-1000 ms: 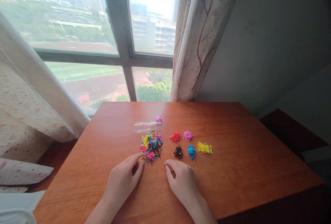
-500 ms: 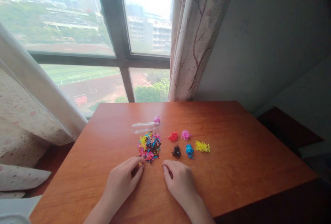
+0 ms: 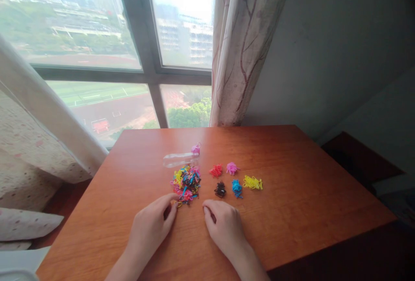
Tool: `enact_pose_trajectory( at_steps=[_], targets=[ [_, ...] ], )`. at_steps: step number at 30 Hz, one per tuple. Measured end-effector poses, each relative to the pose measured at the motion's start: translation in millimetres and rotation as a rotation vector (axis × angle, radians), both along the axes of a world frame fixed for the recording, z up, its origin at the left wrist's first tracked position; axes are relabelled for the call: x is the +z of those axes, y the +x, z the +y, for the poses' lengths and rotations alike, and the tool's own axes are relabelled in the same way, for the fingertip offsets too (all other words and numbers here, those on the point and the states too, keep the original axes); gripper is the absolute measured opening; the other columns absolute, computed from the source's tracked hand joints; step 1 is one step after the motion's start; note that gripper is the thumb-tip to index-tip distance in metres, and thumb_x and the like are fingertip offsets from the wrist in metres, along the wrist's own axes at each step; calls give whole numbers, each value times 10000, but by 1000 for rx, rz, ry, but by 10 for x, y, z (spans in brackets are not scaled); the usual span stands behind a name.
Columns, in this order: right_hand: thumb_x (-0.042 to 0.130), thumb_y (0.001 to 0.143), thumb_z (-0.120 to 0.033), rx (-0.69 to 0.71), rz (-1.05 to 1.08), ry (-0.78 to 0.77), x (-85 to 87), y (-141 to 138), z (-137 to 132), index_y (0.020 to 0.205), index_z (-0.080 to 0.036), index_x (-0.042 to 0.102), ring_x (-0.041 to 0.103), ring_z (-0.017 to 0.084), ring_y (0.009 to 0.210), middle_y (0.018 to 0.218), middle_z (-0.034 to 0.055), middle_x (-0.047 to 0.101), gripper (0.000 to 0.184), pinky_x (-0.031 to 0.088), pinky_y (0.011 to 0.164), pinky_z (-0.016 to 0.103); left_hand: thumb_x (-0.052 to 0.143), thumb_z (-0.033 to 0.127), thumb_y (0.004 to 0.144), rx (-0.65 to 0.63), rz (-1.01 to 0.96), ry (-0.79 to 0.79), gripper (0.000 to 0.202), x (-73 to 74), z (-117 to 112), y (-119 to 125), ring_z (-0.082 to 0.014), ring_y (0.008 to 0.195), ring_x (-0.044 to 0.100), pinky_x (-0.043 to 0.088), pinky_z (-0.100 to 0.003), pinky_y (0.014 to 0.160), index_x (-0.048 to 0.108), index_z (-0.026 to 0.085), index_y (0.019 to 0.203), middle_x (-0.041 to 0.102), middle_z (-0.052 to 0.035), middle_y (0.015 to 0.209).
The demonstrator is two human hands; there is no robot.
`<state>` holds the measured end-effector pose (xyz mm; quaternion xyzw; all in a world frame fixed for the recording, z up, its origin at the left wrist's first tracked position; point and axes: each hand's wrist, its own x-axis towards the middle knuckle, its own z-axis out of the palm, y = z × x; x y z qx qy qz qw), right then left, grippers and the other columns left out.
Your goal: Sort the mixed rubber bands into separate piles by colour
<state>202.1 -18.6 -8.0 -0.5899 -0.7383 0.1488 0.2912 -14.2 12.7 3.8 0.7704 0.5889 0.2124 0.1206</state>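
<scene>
A mixed heap of small coloured rubber bands (image 3: 187,181) lies on the wooden table. My left hand (image 3: 154,220) is at its near left edge, thumb and forefinger slightly apart. A yellow rubber band (image 3: 179,204) lies by those fingertips. To the right of the heap my right hand (image 3: 225,222) rests with fingers curled and thumb against the forefinger; whatever may be inside is hidden. Sorted by colour beyond it are red bands (image 3: 215,170), pink bands (image 3: 232,168), black bands (image 3: 220,189), blue bands (image 3: 237,189) and yellow bands (image 3: 253,182).
A clear plastic bag or container (image 3: 178,160) with a pink end (image 3: 196,149) lies behind the heap. The wooden table (image 3: 308,194) stands against a window and a patterned curtain (image 3: 243,47). A white object (image 3: 19,263) shows at lower left.
My left thumb and forefinger have parted slightly and drawn back a little to the left, leaving the yellow band more visible. My right hand stays nearly still. The view has shifted slightly.
</scene>
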Motion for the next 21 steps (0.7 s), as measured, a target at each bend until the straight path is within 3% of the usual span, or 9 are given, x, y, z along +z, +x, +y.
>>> enact_pose_trajectory(
  at_steps=[8, 16, 21],
  targets=[
    [466, 911, -143, 1, 1, -9, -15, 0, 5, 872, -234, 640, 611, 139, 687, 752, -15, 672, 201, 317, 621, 239, 494, 320, 891, -29, -32, -12, 210, -22, 34, 13, -149, 684, 702, 491, -221, 609, 684, 261, 955, 749, 31, 810],
    [465, 913, -154, -2, -7, -20, -38, 2, 4, 879, -244, 630, 604, 141, 701, 762, -22, 666, 190, 303, 627, 248, 513, 291, 890, -78, -203, 1, 191, -19, 3, -4, -121, 606, 635, 481, -204, 595, 683, 231, 953, 720, 15, 767],
    [465, 911, -154, -3, -12, -34, -5, -4, -3, 864, -241, 625, 606, 143, 701, 755, -21, 663, 188, 301, 625, 251, 513, 299, 909, -131, -244, -15, 183, 126, 105, 113, -110, 597, 599, 451, -196, 583, 676, 221, 931, 712, 9, 780]
  ],
)
